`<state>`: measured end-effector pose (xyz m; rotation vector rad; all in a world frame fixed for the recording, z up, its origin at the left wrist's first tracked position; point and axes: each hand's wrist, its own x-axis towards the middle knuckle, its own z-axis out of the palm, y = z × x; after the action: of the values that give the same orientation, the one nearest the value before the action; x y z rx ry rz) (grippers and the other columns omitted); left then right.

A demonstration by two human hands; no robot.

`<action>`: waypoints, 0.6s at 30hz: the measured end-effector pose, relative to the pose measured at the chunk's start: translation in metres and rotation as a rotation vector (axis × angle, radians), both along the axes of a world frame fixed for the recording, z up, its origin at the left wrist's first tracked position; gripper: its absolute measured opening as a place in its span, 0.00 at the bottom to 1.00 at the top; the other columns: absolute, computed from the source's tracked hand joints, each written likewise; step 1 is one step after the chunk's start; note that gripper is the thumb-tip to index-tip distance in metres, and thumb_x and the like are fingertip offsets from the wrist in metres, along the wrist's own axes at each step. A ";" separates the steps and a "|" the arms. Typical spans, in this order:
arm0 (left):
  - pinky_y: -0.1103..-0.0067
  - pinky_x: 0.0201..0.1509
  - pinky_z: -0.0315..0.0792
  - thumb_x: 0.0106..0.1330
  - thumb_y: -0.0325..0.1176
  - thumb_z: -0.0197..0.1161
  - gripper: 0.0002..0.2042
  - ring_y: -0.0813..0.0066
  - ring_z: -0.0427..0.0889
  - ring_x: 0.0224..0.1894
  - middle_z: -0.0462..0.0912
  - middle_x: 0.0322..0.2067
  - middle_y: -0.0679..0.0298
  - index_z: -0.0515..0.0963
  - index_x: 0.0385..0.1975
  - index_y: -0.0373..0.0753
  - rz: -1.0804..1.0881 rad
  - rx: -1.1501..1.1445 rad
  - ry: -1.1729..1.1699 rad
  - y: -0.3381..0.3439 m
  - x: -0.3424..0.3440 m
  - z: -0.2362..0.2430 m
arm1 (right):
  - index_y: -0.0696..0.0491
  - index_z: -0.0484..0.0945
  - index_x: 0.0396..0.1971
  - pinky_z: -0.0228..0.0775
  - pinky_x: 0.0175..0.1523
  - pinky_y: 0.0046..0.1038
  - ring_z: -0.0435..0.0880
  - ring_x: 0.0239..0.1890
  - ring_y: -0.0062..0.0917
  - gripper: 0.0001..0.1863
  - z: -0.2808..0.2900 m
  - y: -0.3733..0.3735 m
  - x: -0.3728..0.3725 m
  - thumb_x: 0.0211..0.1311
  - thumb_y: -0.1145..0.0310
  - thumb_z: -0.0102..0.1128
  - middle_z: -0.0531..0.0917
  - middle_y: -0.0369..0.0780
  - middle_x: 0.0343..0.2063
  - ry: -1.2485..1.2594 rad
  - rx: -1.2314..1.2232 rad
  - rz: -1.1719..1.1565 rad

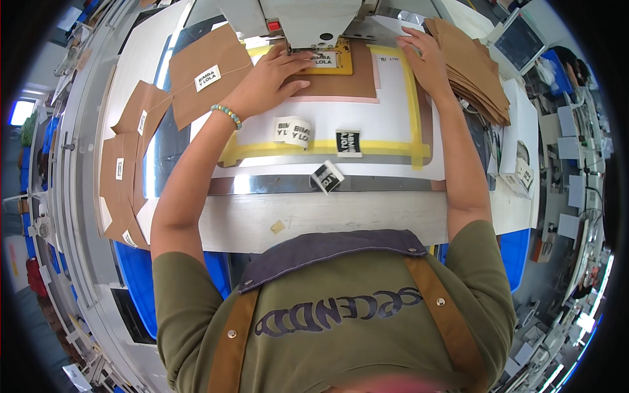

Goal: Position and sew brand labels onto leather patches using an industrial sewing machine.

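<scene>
Beneath the head of a white sewing machine (308,16) lies a flat brown fabric piece (357,86). A yellow plate (344,60) rests on it, framing a white label (324,60) with dark print. My left hand (272,75) lies flat with fingers stretched, its fingertips at the plate and label and its thumb over the brown piece. Higher on the right, my right hand (426,62) is open, fingertips touching down near the board's far right edge, beside a stack of brown pieces (475,75). The white board (386,121) under the work is edged with yellow tape.
Loose labels (293,132) lie on the board, with a black-and-white label (348,143) and another label (327,177) nearer me. Several labelled brown pieces (203,72) hang together by thread at left. A label roll (517,173) and a screen (519,40) are at right; blue bins (137,281) sit below.
</scene>
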<state>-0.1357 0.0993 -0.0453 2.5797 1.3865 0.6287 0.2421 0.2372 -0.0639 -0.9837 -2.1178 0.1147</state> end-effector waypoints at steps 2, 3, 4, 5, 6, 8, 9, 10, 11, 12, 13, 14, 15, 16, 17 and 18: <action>0.64 0.79 0.65 0.75 0.39 0.67 0.22 0.53 0.69 0.67 0.78 0.71 0.66 0.82 0.66 0.41 -0.023 0.007 0.016 -0.001 -0.001 0.000 | 0.53 0.89 0.51 0.65 0.75 0.39 0.76 0.69 0.39 0.16 -0.002 0.001 0.000 0.76 0.59 0.63 0.85 0.41 0.63 0.024 -0.041 0.016; 0.64 0.79 0.65 0.75 0.39 0.67 0.22 0.53 0.69 0.67 0.78 0.71 0.66 0.82 0.66 0.41 -0.042 0.008 0.007 -0.001 -0.001 -0.001 | 0.53 0.89 0.51 0.65 0.75 0.39 0.76 0.69 0.39 0.16 -0.002 0.002 0.001 0.76 0.59 0.63 0.85 0.41 0.63 0.032 -0.034 0.017; 0.64 0.79 0.65 0.74 0.38 0.68 0.21 0.54 0.69 0.66 0.78 0.71 0.67 0.83 0.65 0.41 -0.043 0.027 0.017 -0.002 -0.002 -0.001 | 0.52 0.89 0.51 0.65 0.75 0.39 0.76 0.70 0.39 0.16 -0.002 0.002 0.002 0.75 0.59 0.63 0.85 0.40 0.63 0.017 -0.026 0.020; 0.65 0.79 0.65 0.73 0.38 0.69 0.21 0.55 0.68 0.66 0.78 0.71 0.69 0.84 0.64 0.41 -0.033 0.039 0.047 -0.002 -0.001 -0.002 | 0.52 0.89 0.51 0.65 0.75 0.39 0.76 0.70 0.39 0.15 -0.002 0.003 0.002 0.75 0.60 0.63 0.85 0.40 0.64 0.003 -0.020 0.021; 0.65 0.79 0.65 0.73 0.38 0.69 0.21 0.55 0.68 0.66 0.78 0.71 0.69 0.84 0.64 0.41 -0.044 0.039 0.028 -0.002 -0.002 -0.002 | 0.52 0.89 0.51 0.65 0.75 0.39 0.76 0.70 0.39 0.15 -0.002 0.003 0.003 0.75 0.60 0.63 0.85 0.40 0.64 0.004 -0.025 0.022; 0.66 0.79 0.66 0.72 0.37 0.69 0.21 0.57 0.69 0.64 0.78 0.72 0.70 0.84 0.64 0.42 -0.035 0.015 0.028 -0.002 -0.003 -0.002 | 0.52 0.89 0.51 0.65 0.76 0.39 0.76 0.70 0.38 0.15 -0.001 0.004 0.003 0.75 0.60 0.63 0.84 0.40 0.64 0.001 -0.021 0.031; 0.66 0.79 0.66 0.72 0.37 0.69 0.21 0.57 0.69 0.64 0.78 0.72 0.70 0.84 0.64 0.42 -0.057 0.009 0.015 -0.001 -0.003 -0.003 | 0.52 0.89 0.51 0.65 0.76 0.39 0.76 0.70 0.38 0.15 -0.001 0.004 0.004 0.75 0.60 0.63 0.84 0.40 0.64 0.008 -0.019 0.024; 0.67 0.78 0.66 0.72 0.37 0.70 0.21 0.57 0.69 0.64 0.78 0.72 0.70 0.84 0.64 0.42 -0.062 0.013 0.008 -0.001 -0.003 -0.002 | 0.52 0.89 0.51 0.65 0.76 0.38 0.76 0.70 0.38 0.15 -0.001 0.004 0.004 0.75 0.60 0.63 0.84 0.40 0.64 0.011 -0.017 0.032; 0.67 0.78 0.66 0.72 0.37 0.70 0.21 0.58 0.69 0.63 0.78 0.72 0.71 0.85 0.64 0.42 -0.042 0.014 0.020 0.000 -0.003 -0.003 | 0.52 0.89 0.51 0.65 0.76 0.38 0.76 0.70 0.38 0.15 -0.001 0.003 0.004 0.75 0.60 0.63 0.84 0.39 0.64 0.009 -0.018 0.046; 0.67 0.78 0.66 0.72 0.37 0.70 0.21 0.58 0.69 0.63 0.78 0.72 0.71 0.85 0.64 0.42 -0.067 0.012 0.000 0.001 -0.003 -0.002 | 0.52 0.89 0.51 0.65 0.76 0.38 0.76 0.70 0.38 0.15 -0.001 0.003 0.004 0.75 0.60 0.63 0.84 0.39 0.64 0.015 -0.019 0.039; 0.67 0.78 0.67 0.72 0.37 0.70 0.21 0.59 0.70 0.63 0.78 0.72 0.71 0.85 0.64 0.42 -0.067 0.029 0.012 0.001 -0.003 -0.002 | 0.51 0.89 0.52 0.65 0.75 0.37 0.77 0.70 0.36 0.14 -0.001 0.003 0.004 0.77 0.62 0.62 0.84 0.38 0.65 0.003 -0.003 0.039; 0.67 0.78 0.67 0.72 0.37 0.70 0.21 0.59 0.70 0.62 0.78 0.72 0.71 0.85 0.64 0.42 -0.041 0.030 0.045 0.001 -0.003 -0.002 | 0.50 0.89 0.53 0.66 0.75 0.37 0.78 0.70 0.35 0.13 -0.001 0.003 0.004 0.78 0.63 0.62 0.84 0.37 0.65 -0.016 0.013 0.046; 0.67 0.78 0.67 0.72 0.37 0.70 0.21 0.59 0.70 0.62 0.78 0.72 0.71 0.85 0.64 0.42 -0.066 0.042 0.024 0.001 -0.003 -0.002 | 0.50 0.89 0.53 0.66 0.75 0.37 0.78 0.70 0.35 0.13 -0.001 0.002 0.004 0.78 0.63 0.62 0.84 0.37 0.65 -0.010 0.009 0.040; 0.67 0.78 0.67 0.72 0.36 0.70 0.21 0.59 0.70 0.63 0.78 0.72 0.71 0.85 0.64 0.43 -0.054 0.023 0.044 0.002 -0.003 -0.002 | 0.50 0.89 0.53 0.66 0.75 0.37 0.78 0.69 0.35 0.13 -0.001 0.002 0.003 0.78 0.63 0.62 0.84 0.37 0.65 -0.011 0.006 0.049; 0.67 0.78 0.67 0.72 0.36 0.70 0.21 0.59 0.70 0.63 0.78 0.72 0.70 0.85 0.64 0.43 -0.028 0.015 0.072 0.002 -0.002 -0.001 | 0.50 0.89 0.53 0.66 0.75 0.37 0.78 0.69 0.35 0.13 -0.001 0.001 0.003 0.78 0.63 0.62 0.84 0.37 0.65 -0.015 0.000 0.063; 0.67 0.78 0.67 0.72 0.36 0.70 0.21 0.59 0.70 0.63 0.78 0.72 0.70 0.85 0.64 0.43 -0.042 0.002 0.063 0.002 -0.003 -0.001 | 0.50 0.89 0.53 0.66 0.75 0.37 0.78 0.69 0.35 0.13 -0.001 0.000 0.003 0.78 0.63 0.62 0.84 0.37 0.65 -0.011 0.001 0.058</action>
<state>-0.1382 0.1009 -0.0467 2.6445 1.3469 0.5479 0.2447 0.2374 -0.0649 -0.9244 -2.1571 0.1379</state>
